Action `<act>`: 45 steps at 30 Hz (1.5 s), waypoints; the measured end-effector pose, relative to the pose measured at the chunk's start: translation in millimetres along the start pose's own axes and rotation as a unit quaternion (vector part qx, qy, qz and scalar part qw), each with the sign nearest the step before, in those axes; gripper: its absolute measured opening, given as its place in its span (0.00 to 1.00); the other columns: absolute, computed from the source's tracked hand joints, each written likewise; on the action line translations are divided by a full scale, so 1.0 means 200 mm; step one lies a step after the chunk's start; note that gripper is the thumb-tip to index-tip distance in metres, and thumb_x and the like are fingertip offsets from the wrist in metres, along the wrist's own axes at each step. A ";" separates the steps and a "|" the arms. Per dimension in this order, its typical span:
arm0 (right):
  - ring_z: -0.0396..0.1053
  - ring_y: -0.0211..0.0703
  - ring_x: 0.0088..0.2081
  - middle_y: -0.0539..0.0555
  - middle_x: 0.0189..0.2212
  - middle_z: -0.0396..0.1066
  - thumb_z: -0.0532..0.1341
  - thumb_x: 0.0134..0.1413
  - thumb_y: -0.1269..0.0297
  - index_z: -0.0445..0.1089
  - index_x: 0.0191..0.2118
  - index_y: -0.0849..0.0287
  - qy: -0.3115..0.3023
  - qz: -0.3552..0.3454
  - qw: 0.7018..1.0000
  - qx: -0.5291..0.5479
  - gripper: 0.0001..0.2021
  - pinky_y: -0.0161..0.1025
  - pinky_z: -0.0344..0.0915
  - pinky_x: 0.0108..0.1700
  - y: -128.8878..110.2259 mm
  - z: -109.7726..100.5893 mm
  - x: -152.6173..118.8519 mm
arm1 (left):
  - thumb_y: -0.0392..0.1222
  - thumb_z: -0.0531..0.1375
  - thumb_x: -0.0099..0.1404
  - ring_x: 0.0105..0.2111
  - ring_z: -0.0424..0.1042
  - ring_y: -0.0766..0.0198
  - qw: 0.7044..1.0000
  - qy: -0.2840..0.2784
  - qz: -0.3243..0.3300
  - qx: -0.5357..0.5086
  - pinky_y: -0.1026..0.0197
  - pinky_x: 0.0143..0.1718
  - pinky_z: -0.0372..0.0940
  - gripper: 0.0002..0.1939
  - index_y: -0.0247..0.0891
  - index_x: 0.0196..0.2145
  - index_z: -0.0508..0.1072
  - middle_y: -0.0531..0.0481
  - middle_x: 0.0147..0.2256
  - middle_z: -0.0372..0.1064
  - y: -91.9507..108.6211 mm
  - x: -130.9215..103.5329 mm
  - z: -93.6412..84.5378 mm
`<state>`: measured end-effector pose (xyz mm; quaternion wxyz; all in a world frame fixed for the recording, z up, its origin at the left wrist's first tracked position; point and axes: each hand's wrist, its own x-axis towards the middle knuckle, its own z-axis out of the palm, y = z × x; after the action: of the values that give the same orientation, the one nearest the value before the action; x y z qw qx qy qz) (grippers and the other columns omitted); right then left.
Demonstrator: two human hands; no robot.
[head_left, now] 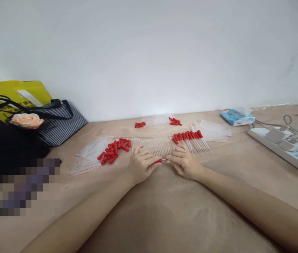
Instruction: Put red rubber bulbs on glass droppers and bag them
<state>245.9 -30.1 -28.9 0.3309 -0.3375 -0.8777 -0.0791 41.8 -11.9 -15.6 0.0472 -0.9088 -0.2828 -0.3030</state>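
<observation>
Your left hand (142,163) is closed around a red bulb (159,161), thumb and fingers wrapped over most of it, so that only one end shows. Your right hand (184,163) pinches a thin clear tube (164,160) in its fingertips; a short length bridges the gap between your hands and meets the red end. How far it sits inside, you cannot tell from here. Both pieces are held low over the near middle of the tabletop (149,218), which is tan with a faintly mottled, smooth surface.

Just beyond your fingers lies a row of loose tubes (151,144), slim, see-through and set side by side like comb teeth. Beside your left hand is a pile of loose bulbs (114,149), matt and rubbery-looking, each with a rounded head narrowing to a neck. Past your right hand, capped droppers (189,136) lie close together, their red heads pointing away from you and their clear stems slanting back towards you. Filmy plastic bags (88,158) spread under and beside the pile on the left, and more clear bags (213,130) overlap beyond the droppers. The bulb in your grip matches the pile's saturated red; the tube looks pale, straight and slightly shiny.
</observation>
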 end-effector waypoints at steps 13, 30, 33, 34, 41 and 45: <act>0.55 0.39 0.27 0.53 0.22 0.64 0.49 0.56 0.67 0.69 0.35 0.63 -0.011 -0.006 0.997 0.070 0.12 0.38 0.53 0.32 0.02 0.02 0.00 | 0.43 0.54 0.60 0.27 0.69 0.67 0.999 0.002 -0.012 -0.030 0.49 0.51 0.43 0.07 0.41 0.32 0.72 0.55 0.25 0.73 0.02 0.02 0.01; 0.62 0.40 0.31 0.56 0.29 0.69 0.49 0.55 0.66 0.69 0.37 0.62 -0.045 0.133 0.988 -0.059 0.12 0.36 0.54 0.33 0.09 -0.09 0.03 | 0.46 0.55 0.59 0.40 0.65 0.59 0.993 0.008 -0.115 0.015 0.50 0.50 0.46 0.19 0.38 0.47 0.63 0.48 0.39 0.69 -0.01 0.02 -0.02; 0.64 0.40 0.28 0.55 0.28 0.70 0.50 0.53 0.65 0.66 0.41 0.61 -0.001 0.327 0.943 -0.064 0.13 0.33 0.55 0.29 0.20 -0.13 0.02 | 0.44 0.55 0.58 0.39 0.65 0.59 0.989 0.025 -0.144 0.022 0.50 0.48 0.48 0.18 0.37 0.46 0.62 0.47 0.37 0.69 -0.01 0.02 -0.03; 0.65 0.40 0.27 0.54 0.27 0.70 0.51 0.52 0.65 0.66 0.42 0.61 0.000 0.374 0.925 -0.073 0.13 0.33 0.55 0.29 0.24 -0.14 0.01 | 0.43 0.55 0.58 0.39 0.65 0.59 0.989 0.025 -0.146 0.023 0.51 0.48 0.49 0.17 0.37 0.45 0.63 0.48 0.37 0.69 -0.01 0.02 -0.03; 0.67 0.43 0.30 0.54 0.26 0.71 0.56 0.47 0.65 0.65 0.40 0.63 -0.045 0.459 0.883 -0.082 0.14 0.33 0.56 0.30 0.33 -0.14 -0.02 | 0.40 0.56 0.56 0.38 0.65 0.59 0.987 0.019 -0.156 0.021 0.50 0.48 0.49 0.15 0.38 0.42 0.63 0.49 0.36 0.69 -0.02 0.02 -0.02; 0.67 0.44 0.30 0.55 0.26 0.71 0.56 0.47 0.63 0.66 0.39 0.63 -0.066 0.452 0.884 -0.102 0.13 0.34 0.56 0.29 0.34 -0.10 -0.02 | 0.40 0.57 0.55 0.39 0.65 0.58 0.983 0.023 -0.183 0.023 0.51 0.47 0.49 0.12 0.38 0.39 0.65 0.49 0.36 0.69 -0.04 0.01 -0.02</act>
<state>301.9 12.1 -21.7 0.2356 -0.7339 -0.6369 0.0127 37.8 -4.8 -12.2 0.0182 -0.8332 -0.4500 -0.3208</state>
